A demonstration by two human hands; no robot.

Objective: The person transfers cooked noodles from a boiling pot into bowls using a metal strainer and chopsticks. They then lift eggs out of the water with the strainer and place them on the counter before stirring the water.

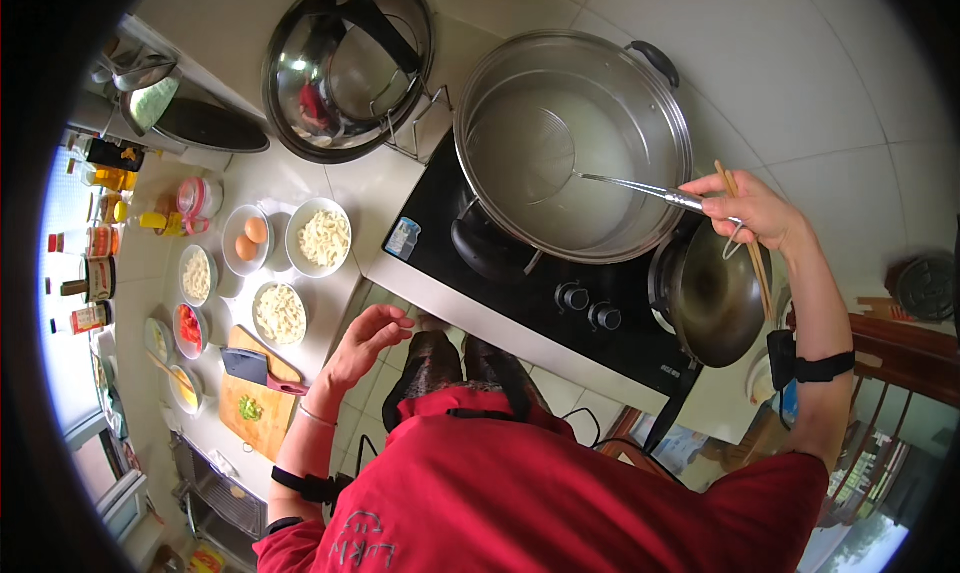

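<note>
In my right hand (757, 211) are the handle of a wire-mesh skimmer (551, 149) and a pair of wooden chopsticks (756, 265). The skimmer's round mesh head lies inside a large steel pot (570, 254) of cloudy liquid (600, 160) on the gas hob. Nothing is in my left hand (367, 340), whose fingers are loosely curled and apart in front of the counter edge. Closest to it are a bowl of pale noodle-like strips (280, 314) and a cleaver (259, 368) resting on a wooden cutting board (262, 426).
A wok (716, 295) sits on the right burner of the black hob (517, 303). Chopped greens (250, 407) lie on the board. Bowls hold eggs (251, 239), red pieces (189, 331) and more pale strips (325, 237). A glass-and-steel lid (349, 66) leans behind, beside a wire rack (416, 122).
</note>
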